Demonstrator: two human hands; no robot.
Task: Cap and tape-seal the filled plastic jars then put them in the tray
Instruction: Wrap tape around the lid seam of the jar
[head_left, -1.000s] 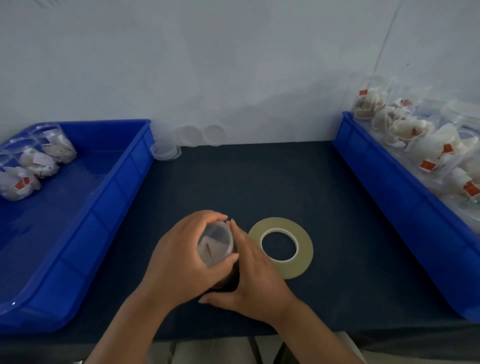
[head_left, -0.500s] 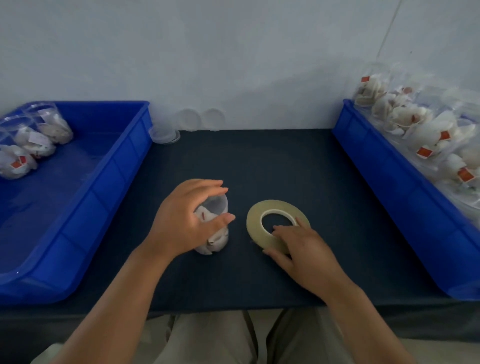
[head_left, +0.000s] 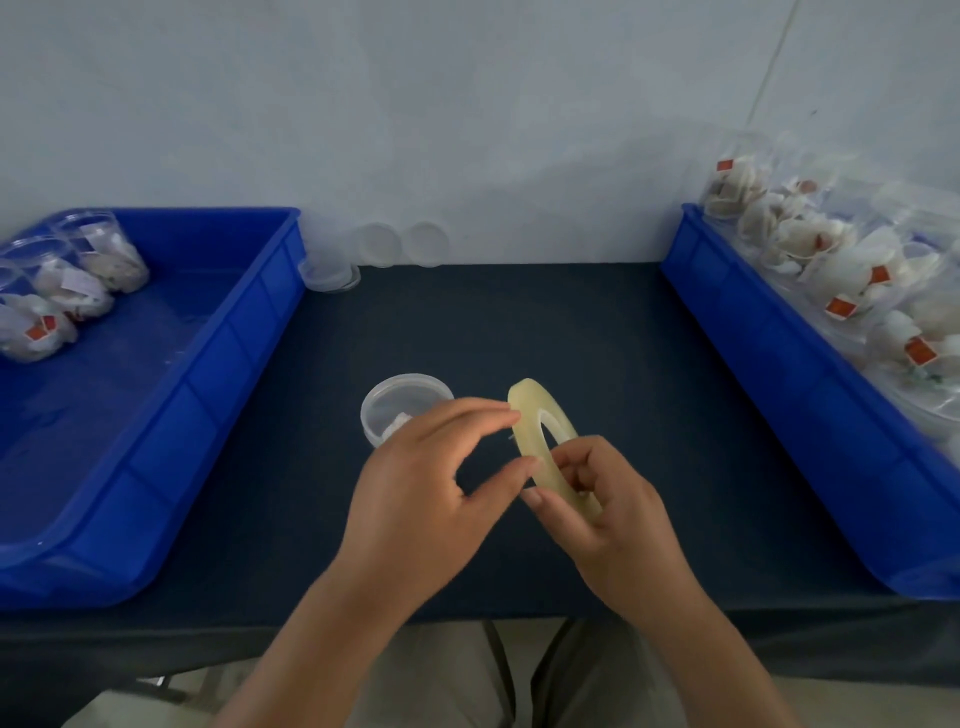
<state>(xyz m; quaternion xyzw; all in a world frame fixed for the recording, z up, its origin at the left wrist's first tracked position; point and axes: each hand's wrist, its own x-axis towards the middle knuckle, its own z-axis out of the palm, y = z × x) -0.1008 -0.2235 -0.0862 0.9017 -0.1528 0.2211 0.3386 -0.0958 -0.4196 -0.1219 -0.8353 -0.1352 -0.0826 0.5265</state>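
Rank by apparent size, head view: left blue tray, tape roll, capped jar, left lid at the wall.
Largest first:
left blue tray
tape roll
capped jar, half hidden by the left hand
lid, looks smallest but sits farther, so unsure

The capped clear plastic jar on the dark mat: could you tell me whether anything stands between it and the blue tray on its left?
Nothing visible does. Only dark mat lies between the capped clear plastic jar and the blue plastic tray. The tray's own side wall is all that the jar must be lifted over.

Tabletop (head_left: 519, 332) open between left tray (head_left: 218, 374), right tray (head_left: 753, 374); jar (head_left: 402, 400) stands centre.
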